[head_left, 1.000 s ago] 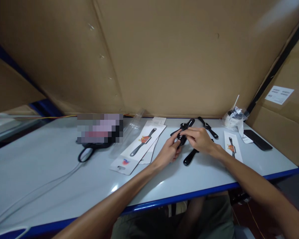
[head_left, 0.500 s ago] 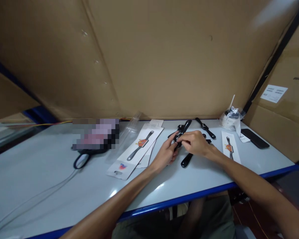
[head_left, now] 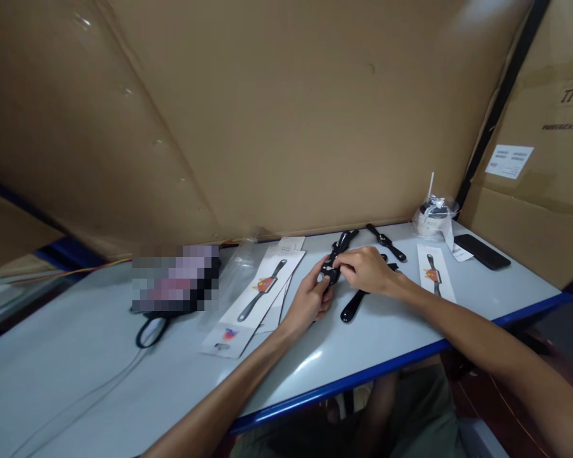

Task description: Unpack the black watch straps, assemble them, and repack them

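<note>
My left hand is wrapped round a black spokeshave, which is tilted with one handle pointing up and away. Against the middle of that tool, the fingertips of my right hand are pinched at its small metal parts; exactly what they grip there is too small to tell. Another black spokeshave lies under my right hand, partly covered by it. One more spokeshave rests farther back to the right. Behind the held tool a further black handle shows in part.
Printed packaging cards and clear plastic sleeves lie left of my hands. On the right are another card, a bagged cup with a straw and a black phone. A blurred-out device with a looped strap sits left. Cardboard walls the back.
The view has shifted and tilted a little. The spokeshave in my left hand has turned slightly, its metal middle now showing more, while my right fingertips stay at it.
</note>
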`<state>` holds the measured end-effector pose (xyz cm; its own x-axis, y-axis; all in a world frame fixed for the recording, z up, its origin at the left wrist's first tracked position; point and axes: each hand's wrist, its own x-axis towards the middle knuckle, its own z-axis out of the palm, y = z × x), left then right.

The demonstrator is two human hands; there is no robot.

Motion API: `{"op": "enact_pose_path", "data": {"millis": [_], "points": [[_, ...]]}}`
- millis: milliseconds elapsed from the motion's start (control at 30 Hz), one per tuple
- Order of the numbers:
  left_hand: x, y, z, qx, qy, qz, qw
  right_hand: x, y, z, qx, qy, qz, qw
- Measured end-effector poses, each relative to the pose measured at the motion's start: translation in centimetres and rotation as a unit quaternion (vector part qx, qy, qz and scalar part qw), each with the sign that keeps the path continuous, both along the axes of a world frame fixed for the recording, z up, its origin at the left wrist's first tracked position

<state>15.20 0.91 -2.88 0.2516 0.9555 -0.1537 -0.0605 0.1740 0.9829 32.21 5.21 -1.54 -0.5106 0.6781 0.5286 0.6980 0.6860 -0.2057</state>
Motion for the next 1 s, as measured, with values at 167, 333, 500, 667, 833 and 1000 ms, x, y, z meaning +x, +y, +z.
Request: {"op": "enact_pose_path", "data": {"millis": [167,333,500,667,833,1000], "points": [[-0.10,0.15,-0.35,-0.002,-0.011,-0.007,1.000,-0.20,-0.33,-0.19,-0.026,-0.005,0.048,0.999],[-0.16,0.11,-0.40,0.003,-0.019,-0.011,1.000,-0.24,-0.48,-0.36,-0.023,-0.011,0.054,0.998],[-0.04,0.01,-0.14,-0.006,-0.014,-0.007,1.000,-0.28,-0.44,-0.06,-0.012,-0.007,0.024,1.000],[-0.08,0.18,-0.33,-0.003,-0.021,-0.011,1.000,-0.26,-0.46,-0.02,0.001,0.012,-0.003,1.000],[-0.20,0.19,-0.37,0.000,-0.034,-0.014,0.999,-0.20,-0.44,-0.12,0.003,0.020,-0.017,1.000],[-0.16,0.22,-0.32,0.006,-0.041,-0.015,0.999,-0.21,-0.38,-0.23,-0.006,0.010,0.018,1.000]]}}
